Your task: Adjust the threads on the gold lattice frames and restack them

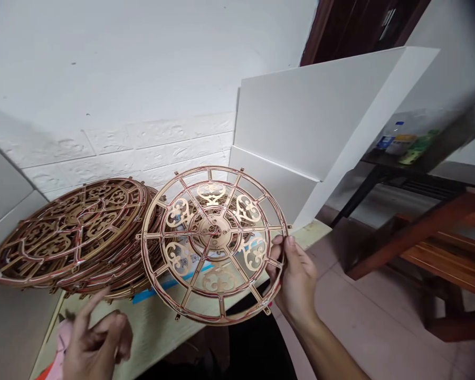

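Wheel (214,230): laser-cut wooden filigree, mid-frame, tilted up off the bench (154,330), seemingly held by its rim to leave the fretwork unblocked.
Right hand (296,279): fingers curl over the rim, pinching it.
Left hand (97,343): fingers spread, lower left, touching nothing visible.
Stack (71,232): matching wheels overlapping at left, resting on the bench.

L: wheel stack (69,232) on tbl (311,235) | R: loose wheel (214,232) | far R: bench (439,258) | bhd: boards (312,126)
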`<state>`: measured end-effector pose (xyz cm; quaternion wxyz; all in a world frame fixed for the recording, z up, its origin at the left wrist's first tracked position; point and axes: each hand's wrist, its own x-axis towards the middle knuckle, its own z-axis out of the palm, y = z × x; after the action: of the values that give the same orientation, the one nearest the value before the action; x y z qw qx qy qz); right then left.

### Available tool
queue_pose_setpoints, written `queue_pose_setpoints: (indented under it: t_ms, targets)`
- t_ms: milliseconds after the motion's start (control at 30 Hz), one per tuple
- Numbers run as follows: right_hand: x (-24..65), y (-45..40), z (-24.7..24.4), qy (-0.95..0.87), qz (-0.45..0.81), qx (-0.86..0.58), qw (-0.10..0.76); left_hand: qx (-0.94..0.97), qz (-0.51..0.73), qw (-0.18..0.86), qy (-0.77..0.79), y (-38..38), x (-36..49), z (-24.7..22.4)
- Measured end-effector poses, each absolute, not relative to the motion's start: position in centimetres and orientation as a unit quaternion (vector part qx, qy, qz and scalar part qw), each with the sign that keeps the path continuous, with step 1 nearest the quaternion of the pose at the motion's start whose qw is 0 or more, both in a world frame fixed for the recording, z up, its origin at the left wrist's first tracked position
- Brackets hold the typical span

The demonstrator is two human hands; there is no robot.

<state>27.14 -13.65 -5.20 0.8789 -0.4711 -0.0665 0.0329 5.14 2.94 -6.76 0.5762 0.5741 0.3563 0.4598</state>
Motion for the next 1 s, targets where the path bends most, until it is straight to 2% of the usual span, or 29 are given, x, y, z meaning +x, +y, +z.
queue_pose_setpoints:
  t_ms: [200, 367, 1000]
  targets:
    - [26.1, -13.4, -5.2, -0.071, 0.059, -0.483, 0.871, 0.516, 0.355, 0.723, 0.293, 1.7, 6.4, -8.3]
    - [25.5, -13.3, -5.4, -0.076, 0.071, -0.493, 0.864, 0.558, 0.344, 0.689, 0.31, 1.4, 6.8, -9.3]
    - [26.5, -13.7, -8.3, -0.063, 0.092, -0.471, 0.875, 0.571, 0.339, 0.683, 0.304, 0.5, 6.1, -8.9]
